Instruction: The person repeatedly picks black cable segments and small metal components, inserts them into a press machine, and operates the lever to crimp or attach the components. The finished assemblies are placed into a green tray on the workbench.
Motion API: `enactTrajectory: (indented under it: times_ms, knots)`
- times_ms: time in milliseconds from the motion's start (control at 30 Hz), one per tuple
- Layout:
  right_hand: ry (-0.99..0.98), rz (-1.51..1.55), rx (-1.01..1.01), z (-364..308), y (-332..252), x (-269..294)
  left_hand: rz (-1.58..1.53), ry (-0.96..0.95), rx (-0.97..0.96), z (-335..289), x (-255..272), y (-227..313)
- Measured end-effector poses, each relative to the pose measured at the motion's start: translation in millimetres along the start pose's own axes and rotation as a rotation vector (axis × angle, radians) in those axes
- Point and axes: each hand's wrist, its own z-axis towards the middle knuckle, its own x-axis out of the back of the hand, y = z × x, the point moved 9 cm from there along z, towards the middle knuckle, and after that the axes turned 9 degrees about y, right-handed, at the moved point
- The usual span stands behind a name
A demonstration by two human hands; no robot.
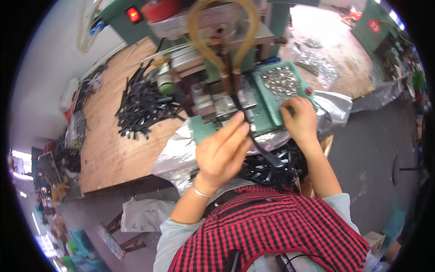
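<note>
My left hand (222,154) is at the front of a green bench machine (199,129). Its fingertips lie against a black strap (258,146), which runs up under the machine's metal head (230,86) and hangs down toward my lap. The left thumb is hidden. My right hand (300,120) is at the near edge of a green tray (272,106) holding many small shiny metal pieces (281,82). Its thumb and fingers curl toward each other in a pinch; whatever is between them is too small to make out.
A heap of black straps (142,102) lies on the wooden table (102,149) to the left. More black straps (276,170) gather in front of me beside silver foil sheeting (174,156). Yellowish tubes (253,27) loop above the machine. A red button (309,91) sits by the tray.
</note>
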Motion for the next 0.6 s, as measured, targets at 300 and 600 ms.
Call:
enactTrajectory:
  times_ms: [300, 600]
  knots:
    - [0.155, 0.299, -0.168, -1.0, 6.5, 13.2, 0.679, 0.137, 0.15, 29.0, 129.5, -71.5]
    - [0.215, 0.258, -0.161, -6.0, 13.5, 15.2, 0.898, -0.349, 0.299, -96.8, 82.8, -258.4]
